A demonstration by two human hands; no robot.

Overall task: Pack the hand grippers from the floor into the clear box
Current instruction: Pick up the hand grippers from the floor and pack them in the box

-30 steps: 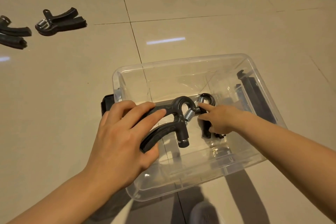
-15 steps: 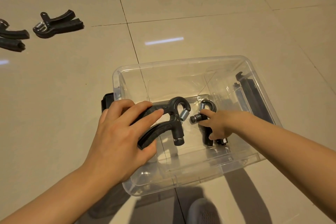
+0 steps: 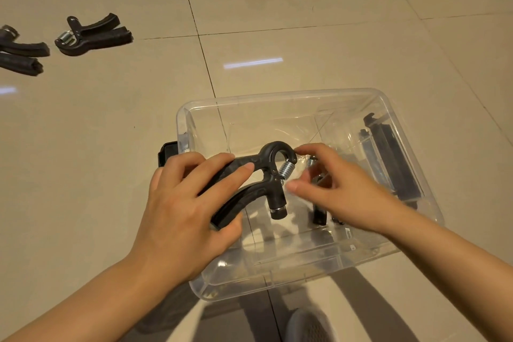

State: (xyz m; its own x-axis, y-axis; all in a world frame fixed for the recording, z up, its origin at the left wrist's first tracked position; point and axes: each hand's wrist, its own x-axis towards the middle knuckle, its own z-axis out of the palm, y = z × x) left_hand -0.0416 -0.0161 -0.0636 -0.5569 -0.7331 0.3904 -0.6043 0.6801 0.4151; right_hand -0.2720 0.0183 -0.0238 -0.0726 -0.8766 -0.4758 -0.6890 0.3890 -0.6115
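Over the left half of the clear box, my left hand grips a black hand gripper by its handles, its loop and steel spring pointing right. My right hand hovers beside that spring with loosely curled, slightly blurred fingers; the forefinger tip touches the loop and the hand holds nothing. A second hand gripper lies on the box floor, mostly hidden under my right hand. On the floor at far left lie two more hand grippers, one whole and one cut by the frame edge.
The box has black side latches, one on the left and one on the right. It stands on glossy beige tiles. A grey shoe tip shows at the bottom edge, just in front of the box.
My right hand has let go of the second gripper in the box and moved up and left to the spring of the held one. My left hand keeps its grip.
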